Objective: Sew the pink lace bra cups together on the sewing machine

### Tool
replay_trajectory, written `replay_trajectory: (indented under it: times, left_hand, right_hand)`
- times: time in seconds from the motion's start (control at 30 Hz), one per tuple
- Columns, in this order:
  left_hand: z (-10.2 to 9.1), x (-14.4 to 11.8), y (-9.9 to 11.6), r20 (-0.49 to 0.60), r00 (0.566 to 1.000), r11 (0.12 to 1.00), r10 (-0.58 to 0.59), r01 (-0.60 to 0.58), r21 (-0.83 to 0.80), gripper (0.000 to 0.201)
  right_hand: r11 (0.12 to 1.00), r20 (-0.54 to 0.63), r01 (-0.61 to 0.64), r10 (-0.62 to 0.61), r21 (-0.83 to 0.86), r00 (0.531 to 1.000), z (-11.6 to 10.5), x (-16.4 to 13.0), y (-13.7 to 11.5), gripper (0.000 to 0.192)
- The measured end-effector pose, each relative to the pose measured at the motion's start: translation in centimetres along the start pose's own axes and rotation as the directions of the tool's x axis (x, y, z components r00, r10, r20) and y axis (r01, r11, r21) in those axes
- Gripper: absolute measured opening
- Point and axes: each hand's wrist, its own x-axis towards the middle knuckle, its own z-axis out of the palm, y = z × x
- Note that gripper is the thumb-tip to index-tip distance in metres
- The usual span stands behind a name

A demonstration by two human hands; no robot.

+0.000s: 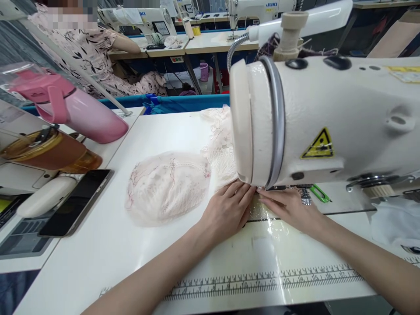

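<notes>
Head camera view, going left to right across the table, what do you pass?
Amber bottle → dark phone → pink lace bra cup → left hand → right hand → green clip by the sewing machine.

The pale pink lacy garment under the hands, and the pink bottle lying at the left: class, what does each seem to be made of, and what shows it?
Pale pink lacy garment: apparently thin lace fabric, matte, with an openwork pattern and soft folds. Pink bottle: probably glossy plastic or coated metal; smooth, with bright reflections.
</notes>
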Motion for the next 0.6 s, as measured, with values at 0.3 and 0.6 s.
replay_trajectory:
  times: [0.3, 0.6]
  left_hand:
    - [-0.32, 0.4, 0.18, 0.001, 0.998, 0.998, -0.056, 0.056, 0.023, 0.031]
    - [-0.2, 0.42, 0.42, 0.054, 0.992, 0.993, -0.111, 0.108, 0.045, 0.036]
  right_hand:
    - [0.993, 0.088, -0.077, 0.069, 0.092, 0.994, -0.74, 0.5, -0.59, 0.033]
    - [0.999, 0.059, -0.026, 0.029, -0.045, 0.998, -0.32, 0.2, -0.36, 0.038]
